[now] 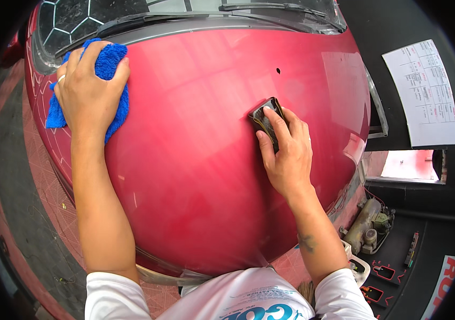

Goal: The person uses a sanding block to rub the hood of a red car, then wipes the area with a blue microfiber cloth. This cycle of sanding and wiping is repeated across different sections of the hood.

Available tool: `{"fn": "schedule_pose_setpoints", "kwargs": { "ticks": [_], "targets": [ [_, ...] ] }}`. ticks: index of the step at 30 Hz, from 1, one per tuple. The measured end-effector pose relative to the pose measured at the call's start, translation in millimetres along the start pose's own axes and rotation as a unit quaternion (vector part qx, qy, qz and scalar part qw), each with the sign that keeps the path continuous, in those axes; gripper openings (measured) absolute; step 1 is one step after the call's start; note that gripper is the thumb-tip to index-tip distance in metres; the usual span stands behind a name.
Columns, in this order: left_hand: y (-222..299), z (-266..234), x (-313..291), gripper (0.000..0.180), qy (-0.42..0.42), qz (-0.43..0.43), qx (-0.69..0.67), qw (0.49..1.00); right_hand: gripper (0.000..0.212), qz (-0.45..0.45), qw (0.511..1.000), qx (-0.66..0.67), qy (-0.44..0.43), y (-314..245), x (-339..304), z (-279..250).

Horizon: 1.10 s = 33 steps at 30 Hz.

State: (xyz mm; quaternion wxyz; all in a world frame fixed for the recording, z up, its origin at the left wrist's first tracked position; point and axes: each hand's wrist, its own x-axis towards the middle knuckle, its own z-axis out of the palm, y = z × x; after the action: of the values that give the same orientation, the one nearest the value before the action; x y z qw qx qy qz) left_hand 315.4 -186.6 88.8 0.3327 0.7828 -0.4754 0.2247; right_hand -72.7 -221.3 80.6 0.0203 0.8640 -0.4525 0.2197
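Note:
Below me spreads the red hood (195,160) of a car, hazy in places, with a small dark hole toward its far right. My left hand (91,85) is closed over a blue microfiber cloth (112,61) and presses it on the hood's left side, close to the windshield. Right of the middle, my right hand (289,144) grips a small dark block (264,120) with a yellowish edge line, which lies against the paint. The fingers lie over the block's top and right side, and its underside is hidden.
Wiper arms (270,18) and the windshield (78,24) bound the hood at the far side. On the right, a paper sheet (422,93) hangs on a dark wall, above a greasy metal machine part (366,221). Patterned tiles (40,154) cover the floor at left.

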Motion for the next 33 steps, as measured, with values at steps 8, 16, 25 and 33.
{"fn": "schedule_pose_setpoints", "kwargs": {
  "ticks": [8,16,25,33],
  "targets": [
    [44,4,-24,0.036,-0.077,0.214,-0.150,0.962,0.054,0.010,1.000,0.013,-0.011,-8,-6,1],
    [49,2,-23,0.040,-0.087,0.212,-0.169,0.958,0.054,-0.006,1.000,0.005,0.011,-12,2,4],
    [81,2,-41,0.040,-0.144,0.261,-0.242,0.923,0.051,-0.013,1.000,0.005,-0.003,-9,-7,3],
    [78,4,-39,0.038,-0.156,0.257,-0.255,0.919,0.049,-0.027,1.000,-0.001,0.012,-13,5,3]
  ]
}}
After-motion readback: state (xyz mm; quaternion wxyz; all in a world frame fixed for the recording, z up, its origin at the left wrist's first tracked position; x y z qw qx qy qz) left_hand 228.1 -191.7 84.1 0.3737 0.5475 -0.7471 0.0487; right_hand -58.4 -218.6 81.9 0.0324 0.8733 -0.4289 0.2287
